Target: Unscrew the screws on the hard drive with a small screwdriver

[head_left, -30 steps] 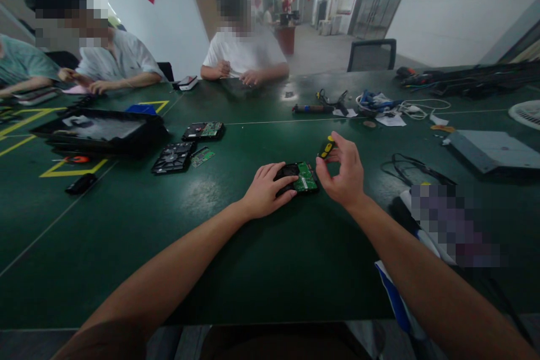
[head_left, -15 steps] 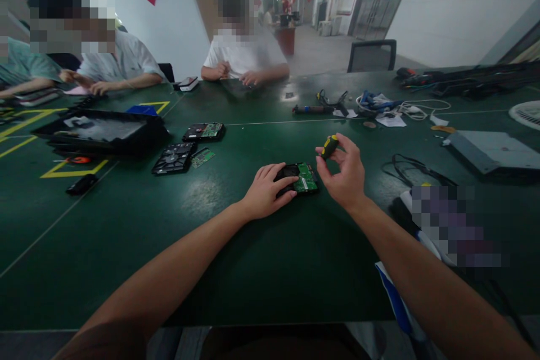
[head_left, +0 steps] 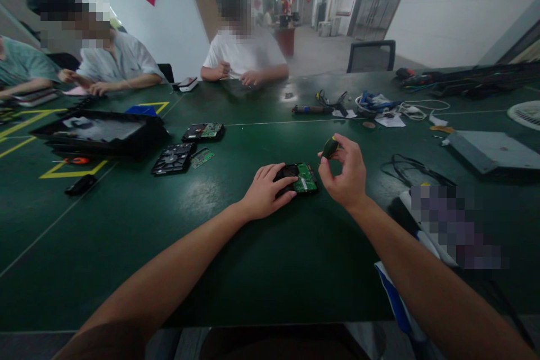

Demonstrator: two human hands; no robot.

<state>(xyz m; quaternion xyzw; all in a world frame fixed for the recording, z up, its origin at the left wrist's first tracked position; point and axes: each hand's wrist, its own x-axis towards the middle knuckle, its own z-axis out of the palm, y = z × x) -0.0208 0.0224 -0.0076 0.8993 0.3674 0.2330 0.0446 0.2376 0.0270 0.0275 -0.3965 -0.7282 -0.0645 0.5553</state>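
A hard drive (head_left: 307, 178) lies on the green table with its green circuit board facing up. My left hand (head_left: 270, 194) grips its left side, fingers over the top and thumb along the near edge, hiding part of the drive. Just right of it, my right hand (head_left: 346, 174) pinches the dark green and yellow handle of a screwdriver (head_left: 330, 148) between thumb and fingers. The handle tilts down to the left, over the drive's right end. Its shaft is too thin and blurred to make out, so I cannot tell whether the tip touches the drive.
Left of my hands lie two more drives (head_left: 203, 131) (head_left: 174, 158) and a loose circuit board (head_left: 202, 157). Farther left stands a black bin (head_left: 105, 129). A grey metal box (head_left: 493, 152), cables (head_left: 413, 166) and a white fan grille (head_left: 525, 114) are on the right. Co-workers sit across the table.
The screwdriver handle has turned in my right fingers, showing less yellow now, and my right hand has shifted slightly. My left hand and the hard drive have stayed put.
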